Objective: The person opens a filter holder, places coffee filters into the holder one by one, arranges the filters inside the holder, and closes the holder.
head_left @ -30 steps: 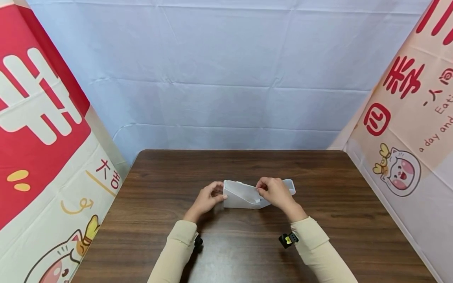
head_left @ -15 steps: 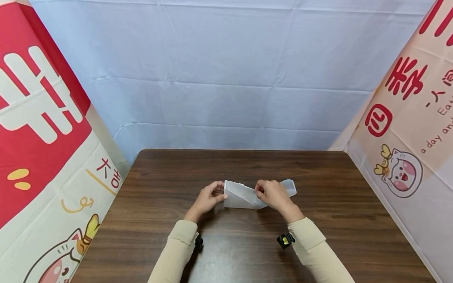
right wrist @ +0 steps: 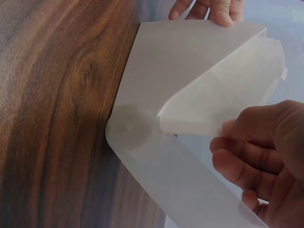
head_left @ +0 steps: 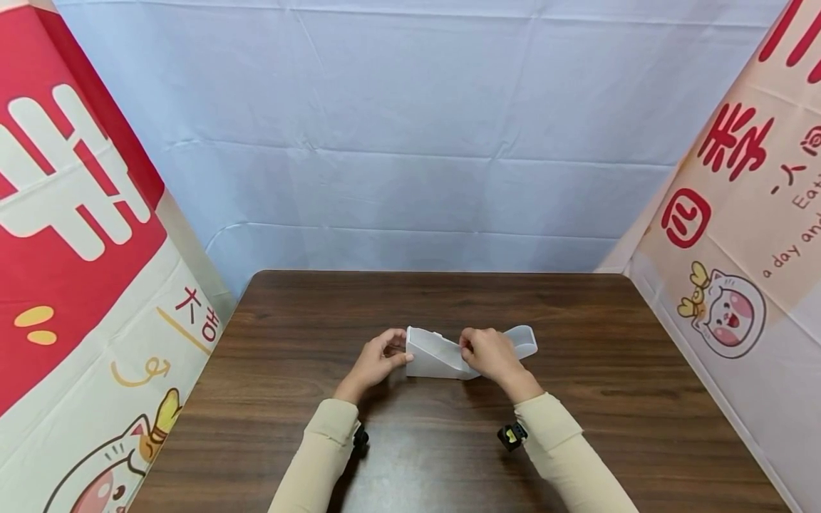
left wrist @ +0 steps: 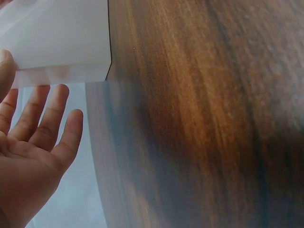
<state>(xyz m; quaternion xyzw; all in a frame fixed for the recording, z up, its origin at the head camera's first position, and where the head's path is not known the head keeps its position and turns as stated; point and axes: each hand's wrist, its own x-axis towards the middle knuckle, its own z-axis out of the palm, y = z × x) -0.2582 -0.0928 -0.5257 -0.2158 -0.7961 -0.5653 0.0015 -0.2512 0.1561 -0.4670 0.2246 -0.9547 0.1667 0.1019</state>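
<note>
A translucent white plastic box (head_left: 436, 363) with a slanted opening lies on the table between both hands. Its rounded lid (head_left: 526, 340) is swung back to the right on a round hinge (right wrist: 129, 126). At the box's left end, my left hand (head_left: 378, 360) holds it, thumb on the near side and fingers behind, as the left wrist view shows. My right hand (head_left: 490, 353) is at the low right end of the opening. In the right wrist view, its thumb and curled fingers pinch the white edge (right wrist: 190, 127) there. The inside of the box is partly hidden.
The dark wood table (head_left: 308, 306) extends on all sides of the box. A pale cloth (head_left: 410, 142) hangs behind it, with printed cloths on the left (head_left: 70, 214) and right (head_left: 737, 235). Black wrist cameras sit below both sleeves.
My right hand has moved slightly left and down along the box's opening, uncovering more of the lid. The left hand and the box have stayed nearly still.
</note>
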